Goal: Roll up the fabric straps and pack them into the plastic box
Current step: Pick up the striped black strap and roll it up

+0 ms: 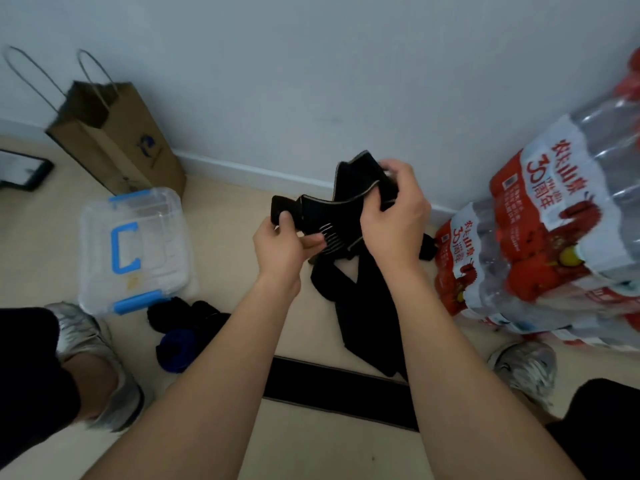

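My left hand (282, 242) and right hand (394, 216) both grip one black fabric strap (332, 209), held above the floor (311, 455); its tail hangs loose and could snag or unwind the roll; rolled straps (180, 327) lie beside the closed plastic box (133, 247); paper bag (114, 136) and water packs (554, 237) stand against the wall.

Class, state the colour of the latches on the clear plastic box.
Blue, seen in the head view: the latches on the plastic box.
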`<state>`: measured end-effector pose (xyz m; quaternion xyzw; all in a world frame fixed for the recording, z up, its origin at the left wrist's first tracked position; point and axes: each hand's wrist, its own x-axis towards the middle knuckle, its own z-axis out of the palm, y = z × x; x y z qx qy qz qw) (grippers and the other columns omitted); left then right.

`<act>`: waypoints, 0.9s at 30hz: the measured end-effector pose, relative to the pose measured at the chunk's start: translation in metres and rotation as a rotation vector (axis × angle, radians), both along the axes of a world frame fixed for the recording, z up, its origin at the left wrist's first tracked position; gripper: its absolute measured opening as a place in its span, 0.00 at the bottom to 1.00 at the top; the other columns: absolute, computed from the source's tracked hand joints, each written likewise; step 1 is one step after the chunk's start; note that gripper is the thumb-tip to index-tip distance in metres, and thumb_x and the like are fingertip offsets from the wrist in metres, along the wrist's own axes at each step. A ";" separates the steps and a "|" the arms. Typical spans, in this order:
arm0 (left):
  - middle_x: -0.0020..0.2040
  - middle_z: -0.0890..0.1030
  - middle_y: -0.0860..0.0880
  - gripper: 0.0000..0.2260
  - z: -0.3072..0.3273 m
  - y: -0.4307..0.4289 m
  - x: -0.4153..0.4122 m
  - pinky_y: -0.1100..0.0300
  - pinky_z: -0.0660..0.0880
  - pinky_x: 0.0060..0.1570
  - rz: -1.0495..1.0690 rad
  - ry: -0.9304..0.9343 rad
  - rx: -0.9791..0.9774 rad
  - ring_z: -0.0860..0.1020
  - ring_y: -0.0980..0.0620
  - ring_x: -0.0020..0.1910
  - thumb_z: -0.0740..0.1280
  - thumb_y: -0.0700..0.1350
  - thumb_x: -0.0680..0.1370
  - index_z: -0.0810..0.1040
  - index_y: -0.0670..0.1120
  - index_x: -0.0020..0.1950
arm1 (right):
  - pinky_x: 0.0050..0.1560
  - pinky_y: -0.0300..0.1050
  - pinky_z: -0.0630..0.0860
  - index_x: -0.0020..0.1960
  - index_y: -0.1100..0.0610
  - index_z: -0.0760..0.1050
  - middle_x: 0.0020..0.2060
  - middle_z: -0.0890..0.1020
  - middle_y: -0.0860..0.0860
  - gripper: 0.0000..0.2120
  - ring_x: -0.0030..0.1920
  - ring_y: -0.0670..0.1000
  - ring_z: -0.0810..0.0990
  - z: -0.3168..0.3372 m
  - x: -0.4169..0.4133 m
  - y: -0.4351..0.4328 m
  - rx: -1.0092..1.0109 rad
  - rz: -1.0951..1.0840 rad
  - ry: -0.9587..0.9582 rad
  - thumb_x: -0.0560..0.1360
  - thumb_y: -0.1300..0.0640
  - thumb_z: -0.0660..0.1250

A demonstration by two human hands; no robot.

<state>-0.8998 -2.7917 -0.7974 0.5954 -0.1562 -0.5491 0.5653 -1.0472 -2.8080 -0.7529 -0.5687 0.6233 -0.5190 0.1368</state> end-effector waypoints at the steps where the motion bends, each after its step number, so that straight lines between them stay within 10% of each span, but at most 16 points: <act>1: 0.44 0.84 0.42 0.11 0.015 0.001 -0.002 0.53 0.85 0.39 0.002 0.027 -0.042 0.84 0.49 0.30 0.58 0.43 0.89 0.77 0.39 0.60 | 0.50 0.38 0.77 0.59 0.53 0.82 0.48 0.86 0.48 0.12 0.46 0.47 0.83 0.018 0.002 0.001 -0.058 0.000 -0.020 0.77 0.62 0.70; 6: 0.38 0.78 0.51 0.10 0.064 0.018 0.007 0.60 0.72 0.36 0.061 -0.096 -0.068 0.74 0.55 0.32 0.63 0.47 0.87 0.79 0.48 0.47 | 0.42 0.28 0.72 0.62 0.44 0.83 0.40 0.80 0.45 0.20 0.39 0.41 0.79 0.073 -0.007 0.013 0.190 0.197 -0.041 0.74 0.61 0.68; 12: 0.58 0.85 0.40 0.09 0.065 0.065 0.042 0.44 0.81 0.65 0.042 -0.062 0.015 0.84 0.41 0.60 0.64 0.47 0.88 0.80 0.48 0.51 | 0.64 0.58 0.84 0.52 0.53 0.90 0.49 0.90 0.56 0.10 0.55 0.59 0.89 0.021 -0.007 0.082 1.023 0.602 -0.209 0.79 0.62 0.71; 16: 0.56 0.83 0.41 0.11 0.034 0.100 0.069 0.44 0.81 0.61 0.017 -0.129 0.184 0.83 0.40 0.57 0.61 0.48 0.89 0.77 0.42 0.60 | 0.71 0.59 0.80 0.62 0.57 0.87 0.59 0.89 0.56 0.19 0.61 0.58 0.88 -0.030 0.005 0.145 1.417 0.829 -0.343 0.76 0.48 0.81; 21: 0.60 0.82 0.39 0.12 0.000 0.139 0.096 0.38 0.81 0.63 -0.040 -0.165 0.335 0.83 0.38 0.59 0.62 0.48 0.88 0.75 0.41 0.66 | 0.70 0.58 0.80 0.75 0.58 0.76 0.65 0.85 0.55 0.27 0.66 0.57 0.84 -0.075 0.031 0.213 1.752 0.919 -0.130 0.78 0.60 0.79; 27: 0.40 0.74 0.49 0.12 -0.042 0.183 0.114 0.57 0.68 0.36 -0.316 -0.646 0.368 0.73 0.51 0.40 0.66 0.50 0.86 0.74 0.46 0.45 | 0.66 0.55 0.81 0.70 0.61 0.79 0.63 0.84 0.57 0.16 0.61 0.57 0.85 -0.105 0.021 0.245 1.766 0.889 0.390 0.83 0.65 0.67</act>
